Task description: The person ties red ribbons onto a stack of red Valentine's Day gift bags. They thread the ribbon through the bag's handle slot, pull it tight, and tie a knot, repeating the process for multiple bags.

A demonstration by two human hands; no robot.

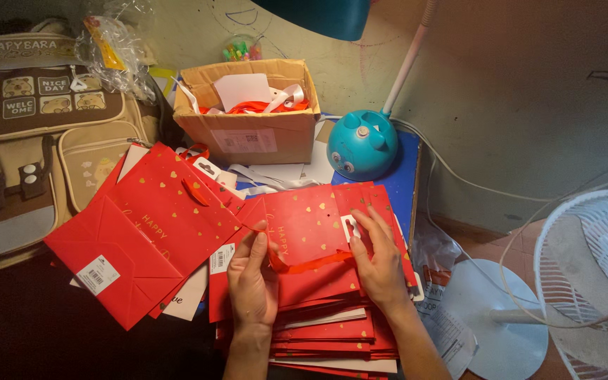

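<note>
A stack of flat red gift bags [318, 232] with gold hearts lies in front of me. A red ribbon handle [311, 262] runs across the top bag. My left hand [251, 278] pinches the ribbon's left end at the bag's left edge. My right hand [378, 264] rests on the bag's right side, its fingers at a white tag [352, 226] and the ribbon's right end. To the left, another pile of red gift bags [142, 239] lies spread out, with a white barcode sticker [98, 274] showing.
A cardboard box [251, 134] with white card and red ribbon stands behind the bags. A blue lamp base [362, 144] sits to its right. A beige backpack [29, 141] leans at the left. A white fan [592, 281] stands on the floor at the right.
</note>
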